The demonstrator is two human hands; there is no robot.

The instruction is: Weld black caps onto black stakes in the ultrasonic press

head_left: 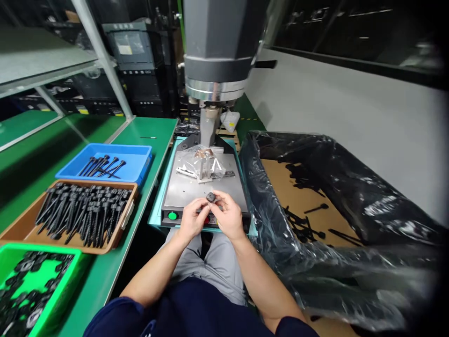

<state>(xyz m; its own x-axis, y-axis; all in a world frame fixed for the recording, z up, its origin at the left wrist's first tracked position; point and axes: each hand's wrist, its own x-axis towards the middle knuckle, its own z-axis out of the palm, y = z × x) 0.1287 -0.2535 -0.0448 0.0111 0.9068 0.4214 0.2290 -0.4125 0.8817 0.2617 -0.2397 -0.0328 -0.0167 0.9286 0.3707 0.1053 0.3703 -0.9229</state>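
Note:
Close in front of the machine's base, my left hand [192, 217] and my right hand [227, 213] meet with fingers pinched. Between their fingertips is a small black round part [211, 196], its flat face turned up. Whether a stem hangs below it I cannot make out, as my fingers cover it. Just beyond my hands, a metal fixture [205, 171] partly wrapped in clear film is mounted on the grey machine base [178, 194]. Above the fixture hangs a metal tool head [209, 124] under a dark grey cylindrical housing [219, 47].
To the left are a blue tray [140, 164] and a brown tray [10, 231] with black round-headed rods, and a green bin [66, 281] with small black parts. On the right stands a box lined with black plastic [270, 206], more rods inside. A green button [172, 215] faces me.

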